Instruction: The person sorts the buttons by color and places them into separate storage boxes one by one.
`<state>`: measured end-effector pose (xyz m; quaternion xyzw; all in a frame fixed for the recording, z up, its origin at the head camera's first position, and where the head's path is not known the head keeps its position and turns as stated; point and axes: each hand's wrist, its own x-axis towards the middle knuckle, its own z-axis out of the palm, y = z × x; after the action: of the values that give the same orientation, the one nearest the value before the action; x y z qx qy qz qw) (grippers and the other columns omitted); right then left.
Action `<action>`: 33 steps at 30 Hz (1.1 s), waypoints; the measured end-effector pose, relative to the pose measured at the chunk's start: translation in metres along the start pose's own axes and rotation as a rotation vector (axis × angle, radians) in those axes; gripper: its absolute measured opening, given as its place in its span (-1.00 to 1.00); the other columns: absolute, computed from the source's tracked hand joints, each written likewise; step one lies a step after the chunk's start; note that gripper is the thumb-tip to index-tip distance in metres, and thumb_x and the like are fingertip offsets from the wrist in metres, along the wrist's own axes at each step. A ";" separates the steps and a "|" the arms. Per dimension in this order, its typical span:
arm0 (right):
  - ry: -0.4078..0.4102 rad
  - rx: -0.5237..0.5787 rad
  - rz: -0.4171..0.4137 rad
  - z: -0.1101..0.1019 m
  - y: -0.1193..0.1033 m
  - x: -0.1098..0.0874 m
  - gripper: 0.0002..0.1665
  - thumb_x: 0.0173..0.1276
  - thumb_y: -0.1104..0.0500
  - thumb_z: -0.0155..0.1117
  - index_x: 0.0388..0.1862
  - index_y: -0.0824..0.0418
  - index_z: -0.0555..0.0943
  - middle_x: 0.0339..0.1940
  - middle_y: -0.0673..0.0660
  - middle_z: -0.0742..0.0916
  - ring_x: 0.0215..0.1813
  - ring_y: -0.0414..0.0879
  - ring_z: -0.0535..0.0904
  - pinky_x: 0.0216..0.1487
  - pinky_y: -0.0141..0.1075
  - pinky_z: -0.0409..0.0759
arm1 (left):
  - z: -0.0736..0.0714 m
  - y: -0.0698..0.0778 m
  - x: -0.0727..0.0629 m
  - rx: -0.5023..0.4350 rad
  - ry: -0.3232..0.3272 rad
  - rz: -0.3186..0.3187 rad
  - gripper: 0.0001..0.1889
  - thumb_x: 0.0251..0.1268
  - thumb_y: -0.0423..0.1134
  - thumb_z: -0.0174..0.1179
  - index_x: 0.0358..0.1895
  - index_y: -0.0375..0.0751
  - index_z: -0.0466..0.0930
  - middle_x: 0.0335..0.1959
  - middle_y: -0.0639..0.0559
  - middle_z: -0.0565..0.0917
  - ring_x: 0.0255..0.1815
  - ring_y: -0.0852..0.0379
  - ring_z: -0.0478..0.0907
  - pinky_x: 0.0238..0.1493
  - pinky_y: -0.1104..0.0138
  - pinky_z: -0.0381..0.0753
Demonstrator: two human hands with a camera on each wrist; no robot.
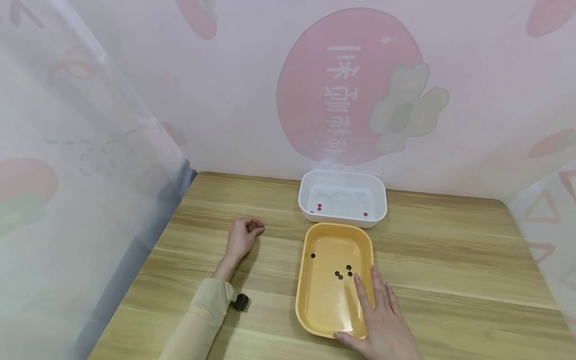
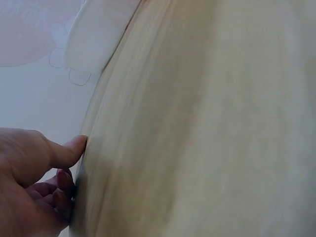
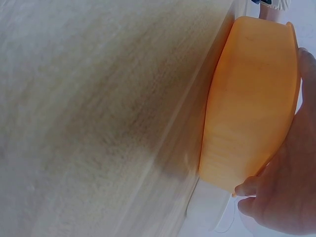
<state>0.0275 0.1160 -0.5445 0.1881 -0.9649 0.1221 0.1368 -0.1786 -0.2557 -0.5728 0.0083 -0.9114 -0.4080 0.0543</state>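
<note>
A yellow tray (image 1: 315, 300) lies lengthwise on the table, with several small black round pieces (image 1: 340, 277) on its floor. My right hand (image 1: 382, 320) rests across the tray's near right side, fingers spread, one reaching over the inside. The right wrist view shows that hand (image 3: 291, 173) along the rim of the orange-looking tray wall (image 3: 252, 98). My left hand (image 1: 243, 237) rests on the wood left of the tray, fingers loosely bent. In the left wrist view, the thumb of this hand (image 2: 29, 163) touches the tabletop; nothing held is visible.
Behind the yellow tray stands a white tray (image 1: 380, 200) with several small red round pieces (image 1: 319, 206) inside. The wooden table (image 1: 450, 250) meets a printed curtain (image 1: 225, 100) at the back. A black object (image 1: 241, 302) sits at the left wrist.
</note>
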 end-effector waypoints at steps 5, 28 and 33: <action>0.000 -0.007 0.001 0.001 0.001 0.001 0.55 0.16 -0.80 0.25 0.83 0.13 0.12 0.79 0.47 0.17 0.60 0.39 0.41 0.81 -0.45 -0.58 | -0.001 0.000 0.000 -0.019 -0.006 -0.017 -0.94 0.40 -0.42 0.48 -0.19 -0.38 0.82 -0.38 -0.18 0.73 -0.41 0.12 0.47 -0.32 0.41 0.41; -0.016 -0.004 0.009 -0.001 0.002 -0.001 0.57 0.14 -0.78 0.31 0.85 0.11 0.09 0.80 0.47 0.15 0.64 0.37 0.33 0.80 -0.46 -0.59 | -0.062 0.007 -0.002 -0.388 -0.133 -0.067 -0.67 0.67 -0.38 0.23 0.23 -0.64 0.68 -0.01 -0.52 0.83 -0.08 -0.21 0.92 0.05 0.06 0.90; -0.007 -0.011 0.001 0.001 0.002 -0.001 0.56 0.15 -0.79 0.29 0.85 0.11 0.10 0.80 0.47 0.15 0.66 0.32 0.25 0.81 -0.44 -0.58 | -0.081 0.026 0.001 -0.476 -0.109 -0.046 -0.65 0.65 -0.34 0.28 0.21 -0.65 0.68 0.01 -0.50 0.83 -0.17 0.18 0.92 0.07 0.11 0.89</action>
<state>0.0269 0.1179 -0.5465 0.1872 -0.9661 0.1160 0.1346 -0.1702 -0.2979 -0.4998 -0.0059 -0.7906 -0.6123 -0.0041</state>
